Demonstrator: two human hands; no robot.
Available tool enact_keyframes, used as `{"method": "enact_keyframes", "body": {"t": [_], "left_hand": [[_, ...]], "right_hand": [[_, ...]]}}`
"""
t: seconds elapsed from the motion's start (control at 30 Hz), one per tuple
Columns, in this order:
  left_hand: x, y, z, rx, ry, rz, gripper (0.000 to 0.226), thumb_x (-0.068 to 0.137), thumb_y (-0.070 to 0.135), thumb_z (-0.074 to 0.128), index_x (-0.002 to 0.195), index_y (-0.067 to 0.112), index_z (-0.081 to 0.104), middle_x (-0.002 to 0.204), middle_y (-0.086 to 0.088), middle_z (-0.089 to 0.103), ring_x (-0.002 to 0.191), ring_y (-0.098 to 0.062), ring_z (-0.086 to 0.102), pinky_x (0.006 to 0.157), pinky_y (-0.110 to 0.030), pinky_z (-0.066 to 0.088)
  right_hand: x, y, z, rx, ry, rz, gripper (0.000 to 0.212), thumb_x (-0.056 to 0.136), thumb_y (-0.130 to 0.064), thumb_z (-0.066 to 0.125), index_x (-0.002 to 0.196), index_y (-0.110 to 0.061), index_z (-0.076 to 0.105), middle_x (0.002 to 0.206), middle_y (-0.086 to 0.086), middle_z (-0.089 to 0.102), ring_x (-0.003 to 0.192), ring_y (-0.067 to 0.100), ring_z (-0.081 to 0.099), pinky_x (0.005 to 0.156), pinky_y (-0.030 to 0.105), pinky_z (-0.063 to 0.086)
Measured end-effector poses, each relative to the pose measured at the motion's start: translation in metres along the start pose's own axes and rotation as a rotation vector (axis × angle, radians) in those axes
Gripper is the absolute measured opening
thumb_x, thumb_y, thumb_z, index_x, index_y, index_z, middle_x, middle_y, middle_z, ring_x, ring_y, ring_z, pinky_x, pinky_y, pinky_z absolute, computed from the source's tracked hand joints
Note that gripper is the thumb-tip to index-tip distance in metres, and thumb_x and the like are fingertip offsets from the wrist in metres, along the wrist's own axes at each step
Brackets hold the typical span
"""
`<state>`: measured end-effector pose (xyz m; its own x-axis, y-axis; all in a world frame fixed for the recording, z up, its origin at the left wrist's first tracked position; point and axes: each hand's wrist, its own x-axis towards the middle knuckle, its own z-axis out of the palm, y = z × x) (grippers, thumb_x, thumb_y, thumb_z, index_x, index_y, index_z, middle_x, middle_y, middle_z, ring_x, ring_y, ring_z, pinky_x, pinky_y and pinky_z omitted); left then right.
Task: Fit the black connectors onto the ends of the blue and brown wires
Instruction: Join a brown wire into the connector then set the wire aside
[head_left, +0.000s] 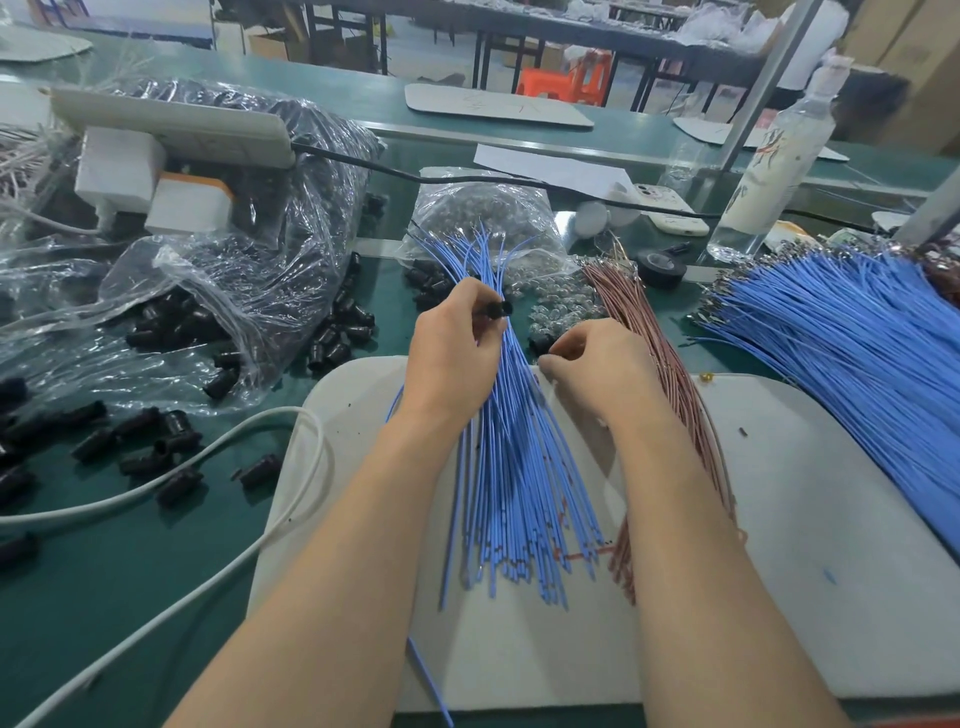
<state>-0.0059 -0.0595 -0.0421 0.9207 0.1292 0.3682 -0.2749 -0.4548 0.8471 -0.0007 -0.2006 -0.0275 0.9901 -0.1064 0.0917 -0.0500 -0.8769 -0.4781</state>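
A bundle of blue wires (519, 467) lies fanned on a white mat (779, 519), with a bundle of brown wires (670, 374) to its right. My left hand (457, 353) pinches a black connector (496, 310) over the upper part of the blue bundle. My right hand (597, 369) is curled beside the bundle, fingertips pinched near another black connector (540, 343); what it pinches is too small to tell. Loose black connectors (156, 452) lie scattered on the green table at the left.
Clear plastic bags of black connectors (249, 270) sit at the left under a white power strip (171, 124). A bag of small metal parts (488, 218), a roll of black tape (661, 266), a bottle (774, 171), a phone (670, 208) and a second blue wire pile (857, 332) lie behind and right. A white cable (234, 561) crosses the front left.
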Motion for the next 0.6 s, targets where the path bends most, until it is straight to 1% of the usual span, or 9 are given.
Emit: {"method": "enact_keyframes", "body": {"t": [0.07,0.13,0.23,0.33,0.47,0.53,0.6], "left_hand": [[0.0000,-0.0005,0.0004,-0.007,0.005,-0.001,0.011,0.088,0.004,0.060,0.097,0.010,0.061,0.082,0.003,0.064,0.085,-0.020,0.064,0.085,-0.036,0.052],[-0.0002,-0.0006,0.0006,-0.013,0.011,-0.005,0.011,0.088,0.005,0.060,0.097,0.011,0.061,0.081,0.006,0.063,0.084,-0.018,0.064,0.084,-0.032,0.052],[0.0000,-0.0006,0.0010,-0.016,0.008,-0.009,0.011,0.088,0.005,0.060,0.097,0.012,0.060,0.080,0.008,0.062,0.084,-0.017,0.064,0.084,-0.029,0.051],[0.0004,-0.0008,0.0016,-0.013,0.003,-0.010,0.011,0.088,0.005,0.059,0.097,0.012,0.060,0.081,0.006,0.062,0.085,-0.017,0.064,0.084,-0.028,0.050],[-0.0002,-0.0009,0.0023,-0.005,0.004,-0.008,0.012,0.088,0.004,0.059,0.097,0.012,0.060,0.082,0.005,0.063,0.085,-0.016,0.064,0.084,-0.028,0.050],[0.0000,-0.0012,0.0022,-0.010,0.006,-0.014,0.013,0.088,0.004,0.059,0.097,0.013,0.060,0.084,0.004,0.064,0.086,-0.016,0.064,0.084,-0.027,0.051],[0.0003,-0.0014,0.0020,-0.026,0.005,-0.022,0.014,0.088,0.003,0.058,0.095,0.015,0.060,0.084,0.006,0.064,0.086,-0.015,0.064,0.084,-0.024,0.050]], "right_hand": [[-0.0011,-0.0030,0.0010,0.001,0.002,-0.003,0.004,0.087,-0.026,0.066,0.084,-0.024,0.068,0.095,0.002,0.068,0.091,0.019,0.061,0.081,0.030,0.049],[-0.0017,-0.0040,0.0005,0.015,0.022,-0.006,0.005,0.089,-0.022,0.062,0.085,-0.025,0.064,0.097,0.002,0.066,0.091,0.019,0.060,0.081,0.032,0.050],[-0.0023,-0.0042,-0.0003,0.009,0.019,-0.017,0.005,0.090,-0.021,0.060,0.090,-0.022,0.065,0.098,0.002,0.066,0.091,0.020,0.060,0.081,0.033,0.050],[-0.0023,-0.0060,0.0007,-0.028,-0.010,-0.013,0.009,0.090,-0.022,0.061,0.095,-0.020,0.069,0.099,0.003,0.068,0.091,0.020,0.061,0.082,0.031,0.049],[-0.0021,-0.0062,0.0030,-0.070,0.002,-0.013,0.010,0.091,-0.022,0.060,0.097,-0.018,0.067,0.102,0.003,0.067,0.086,0.019,0.057,0.077,0.029,0.045],[-0.0024,-0.0064,0.0038,-0.045,0.005,-0.024,0.008,0.092,-0.021,0.059,0.097,-0.017,0.064,0.105,0.005,0.064,0.090,0.020,0.057,0.081,0.032,0.046],[-0.0028,-0.0083,0.0021,0.072,0.044,-0.069,0.009,0.093,-0.020,0.057,0.100,-0.015,0.060,0.104,0.004,0.062,0.095,0.020,0.057,0.087,0.033,0.046]]}}
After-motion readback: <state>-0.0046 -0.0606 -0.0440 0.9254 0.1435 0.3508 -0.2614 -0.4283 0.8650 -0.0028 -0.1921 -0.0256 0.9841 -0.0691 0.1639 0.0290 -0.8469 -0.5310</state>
